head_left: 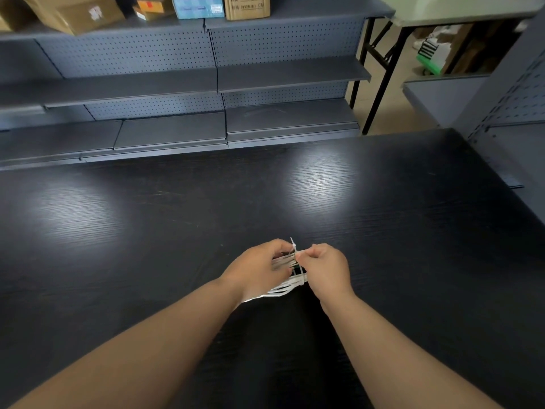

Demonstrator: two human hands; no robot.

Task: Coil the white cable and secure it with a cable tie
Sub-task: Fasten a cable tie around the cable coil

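Both bare forearms reach forward, left hand (256, 268) and right hand (326, 268) close together, fingers (303, 255) pinched.

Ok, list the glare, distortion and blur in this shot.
Head view: two broad glare patches on the black table, left and right of centre; wide-angle bending of the grey shelves; the white cable and cable tie are small and slightly soft between the left hand and right hand.

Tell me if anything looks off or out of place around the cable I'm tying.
Nothing stands out. The left hand holds the coiled white cable above the dark table while the right hand pinches the cable tie. One band already cinches the coil; its strands fan out loosely.
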